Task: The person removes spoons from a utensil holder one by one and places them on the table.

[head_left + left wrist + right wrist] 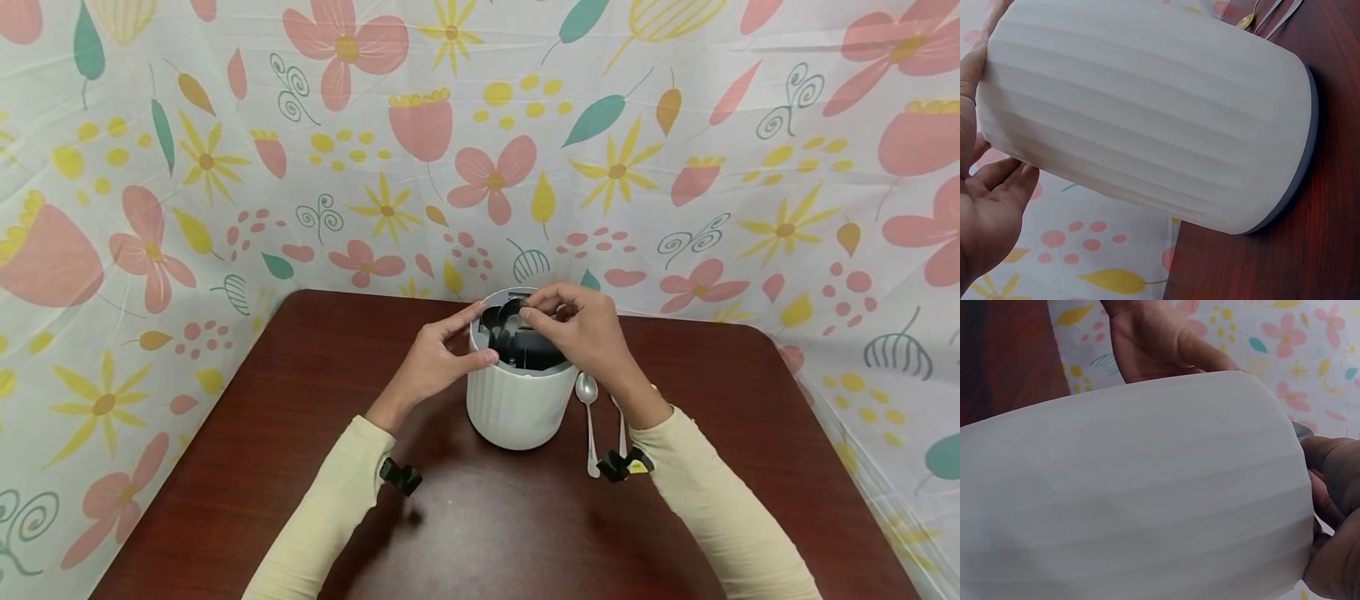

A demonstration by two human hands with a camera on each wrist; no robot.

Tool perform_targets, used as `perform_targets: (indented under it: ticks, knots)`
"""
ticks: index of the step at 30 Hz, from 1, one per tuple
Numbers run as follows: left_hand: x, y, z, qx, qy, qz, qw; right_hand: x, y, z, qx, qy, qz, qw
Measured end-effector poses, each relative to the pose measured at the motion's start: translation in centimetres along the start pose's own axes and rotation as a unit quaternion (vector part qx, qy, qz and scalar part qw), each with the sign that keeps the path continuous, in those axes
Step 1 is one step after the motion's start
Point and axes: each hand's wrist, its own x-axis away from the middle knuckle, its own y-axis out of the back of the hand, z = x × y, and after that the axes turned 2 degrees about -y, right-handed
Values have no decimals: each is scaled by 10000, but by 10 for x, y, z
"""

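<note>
A white ribbed container [517, 408] stands upright on the table, with a grey inner rim and dark insides. My left hand [438, 354] holds its left side near the top, thumb over the near rim and index finger along the far rim. Above the opening, my right hand [581, 325] pinches a shiny spoon [513, 310] by its rounded bowl. That spoon's lower part is hidden inside the container. Other dark, rounded shapes beside it are hard to make out. In the right wrist view, a bit of the spoon [1302, 430] shows beside my right fingers [1335, 465].
A silver spoon [588, 390] lies right of the container, and a second piece of cutlery [622, 429] is partly under my right wrist. The left wrist view shows a gold-coloured piece [1246, 21] there. Flower-printed cloth [487, 167] hangs behind the brown table [330, 375].
</note>
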Motion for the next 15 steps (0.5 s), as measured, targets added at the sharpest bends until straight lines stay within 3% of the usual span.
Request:
perform_targets:
  ticks: [7,15]
  knots:
    - [0,1,0,-4,26,15,10000,-1,8,39,26,66,-523,9986]
    - [1,0,0,21,15,7,10000,-7,14,44,43,379,-859,9956]
